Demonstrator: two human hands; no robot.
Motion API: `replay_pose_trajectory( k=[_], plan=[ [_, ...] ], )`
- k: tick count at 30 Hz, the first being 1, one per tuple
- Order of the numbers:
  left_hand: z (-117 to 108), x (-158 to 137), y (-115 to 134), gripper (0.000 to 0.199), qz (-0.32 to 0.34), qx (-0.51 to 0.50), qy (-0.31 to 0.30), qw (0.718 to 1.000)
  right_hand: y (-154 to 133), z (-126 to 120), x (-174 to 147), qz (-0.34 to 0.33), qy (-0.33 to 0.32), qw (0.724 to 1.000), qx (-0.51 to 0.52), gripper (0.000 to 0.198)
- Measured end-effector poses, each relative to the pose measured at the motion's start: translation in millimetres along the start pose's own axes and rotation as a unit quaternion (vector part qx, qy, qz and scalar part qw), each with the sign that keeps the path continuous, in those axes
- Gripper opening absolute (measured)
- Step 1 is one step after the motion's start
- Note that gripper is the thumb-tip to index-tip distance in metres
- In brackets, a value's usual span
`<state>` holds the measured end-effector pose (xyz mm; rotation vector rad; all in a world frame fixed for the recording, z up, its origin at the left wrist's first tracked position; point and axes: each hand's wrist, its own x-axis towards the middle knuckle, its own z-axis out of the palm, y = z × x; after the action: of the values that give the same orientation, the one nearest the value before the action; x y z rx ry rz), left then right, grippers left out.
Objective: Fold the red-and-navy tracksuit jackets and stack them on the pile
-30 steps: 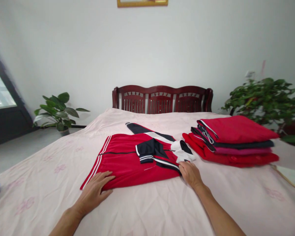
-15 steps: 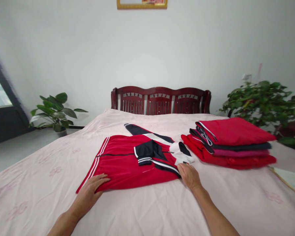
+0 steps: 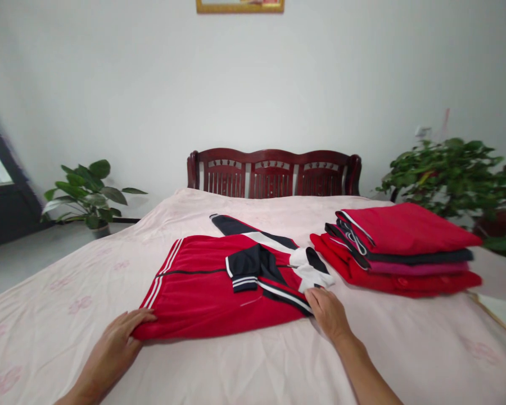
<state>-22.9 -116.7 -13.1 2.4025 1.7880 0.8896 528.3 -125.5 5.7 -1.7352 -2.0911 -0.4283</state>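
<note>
A red jacket (image 3: 202, 292) with white stripes, dark sleeves and a white collar lies flat on the bed, one dark cuff folded across its chest. My left hand (image 3: 116, 346) grips its near left corner, fingers over the hem and the thumb hidden beneath. At the near right edge, just below the collar, my right hand (image 3: 329, 315) holds the fabric with its fingertips.
A stack of folded red and dark clothes (image 3: 400, 250) sits to the right on the pink bedsheet (image 3: 244, 365). The dark wooden headboard (image 3: 274, 171) stands against the white wall. Potted plants stand at the left (image 3: 88, 194) and right (image 3: 451, 169).
My left hand slid left along the hem from the middle to the jacket's near left corner. The right hand stayed at the collar edge. The view shifted slightly.
</note>
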Motion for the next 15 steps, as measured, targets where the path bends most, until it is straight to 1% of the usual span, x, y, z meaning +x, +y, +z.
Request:
replay_pose_trajectory(
  k=[2, 4, 7, 9, 11, 13, 15],
  plan=[
    [-3, -1, -8, 0.046, -0.03, -0.058, -0.006, 0.998, -1, -1, 0, 0.011, 0.009, 0.999, 0.045, 0.031],
    [-6, 0, -13, 0.04, -0.06, -0.118, -0.013, 0.991, -4, -2, 0, 0.021, 0.01, 0.997, 0.071, 0.029],
    [-10, 3, -14, 0.034, -0.107, -0.186, -0.025, 0.976, -12, -3, 4, 0.032, -0.002, 0.997, 0.068, 0.034],
    [-14, 7, -13, 0.038, -0.139, -0.21, -0.027, 0.967, -21, -2, 7, 0.039, -0.011, 0.998, 0.058, 0.034],
    [-18, 12, -10, 0.042, -0.165, -0.228, -0.026, 0.959, -30, -1, 11, 0.053, -0.017, 0.997, 0.053, 0.028],
    [-21, 20, -6, 0.046, -0.187, -0.255, -0.027, 0.948, -36, -1, 14, 0.082, -0.016, 0.994, 0.069, 0.024],
    [-25, 33, -3, 0.048, -0.202, -0.283, -0.029, 0.937, -38, -1, 17, 0.13, -0.006, 0.986, 0.104, 0.029]
  ],
)
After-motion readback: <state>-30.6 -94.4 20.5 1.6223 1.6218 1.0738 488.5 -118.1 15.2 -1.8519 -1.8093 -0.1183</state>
